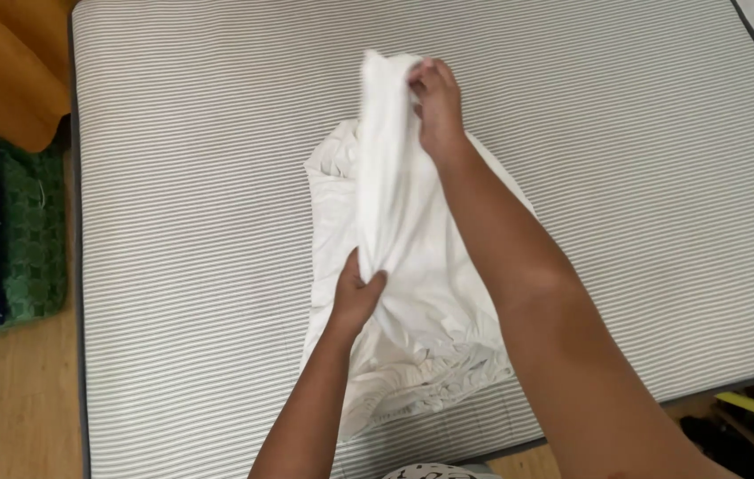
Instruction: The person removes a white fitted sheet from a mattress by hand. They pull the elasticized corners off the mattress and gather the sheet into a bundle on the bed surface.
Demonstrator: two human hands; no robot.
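Right hand point(436, 105) closed, pinching the top edge of a white sheet point(412, 293), lifting that end up. Left hand point(357, 297) closed around a gathered fold of the same sheet, nearer the person and lower than the right hand. Between the two hands the cloth runs as a taut bunched strip. Below and around the left hand the rest lies crumpled on a grey-striped mattress point(173, 222). Far left of the left hand: green patterned cushion point(31, 231) on wooden floor point(13, 408).
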